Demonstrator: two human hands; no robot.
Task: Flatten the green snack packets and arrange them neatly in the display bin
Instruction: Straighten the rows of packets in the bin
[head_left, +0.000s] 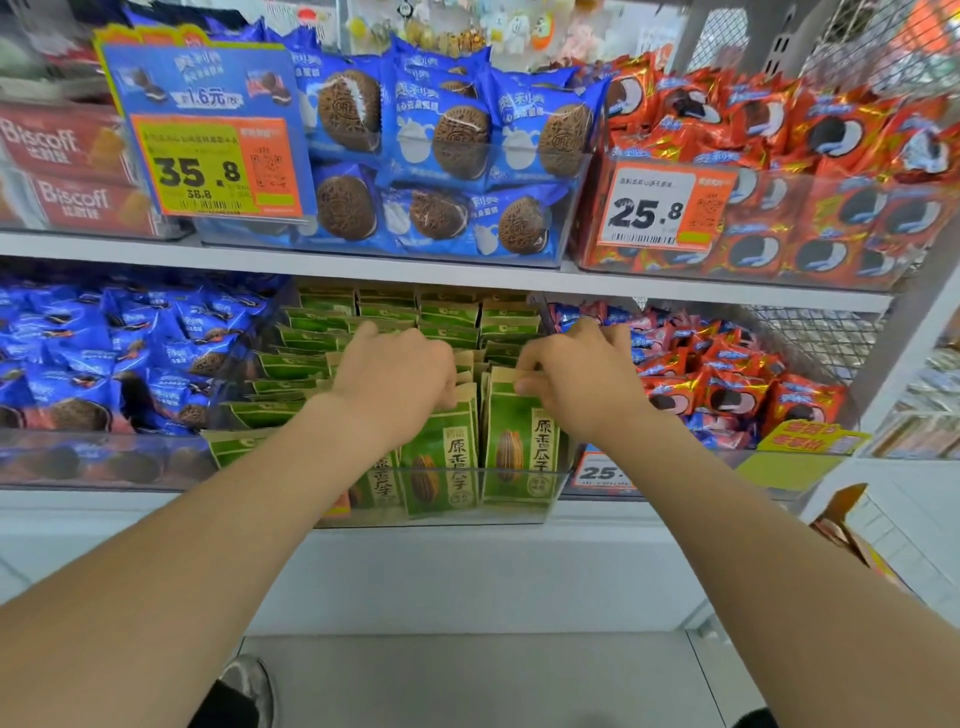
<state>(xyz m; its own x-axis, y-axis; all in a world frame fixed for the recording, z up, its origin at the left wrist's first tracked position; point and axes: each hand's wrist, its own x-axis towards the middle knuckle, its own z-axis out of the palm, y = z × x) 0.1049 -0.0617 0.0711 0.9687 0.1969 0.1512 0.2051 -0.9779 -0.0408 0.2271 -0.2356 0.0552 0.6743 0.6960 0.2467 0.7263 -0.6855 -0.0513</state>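
Several green snack packets (522, 447) stand upright in rows inside a clear display bin (467, 512) on the lower shelf. More green packets (311, 332) fill the bin toward the back and left. My left hand (395, 379) curls its fingers over the tops of the front middle packets. My right hand (576, 379) pinches the top edge of the front right packet. Both palms face down, and the fingertips are partly hidden among the packet tops.
Blue cookie packets (119, 358) fill the bin to the left, red and orange ones (727, 384) the bin to the right. The upper shelf (415, 270) hangs just above the hands with more bins and price tags (208, 166). A shoe (249, 686) shows on the floor below.
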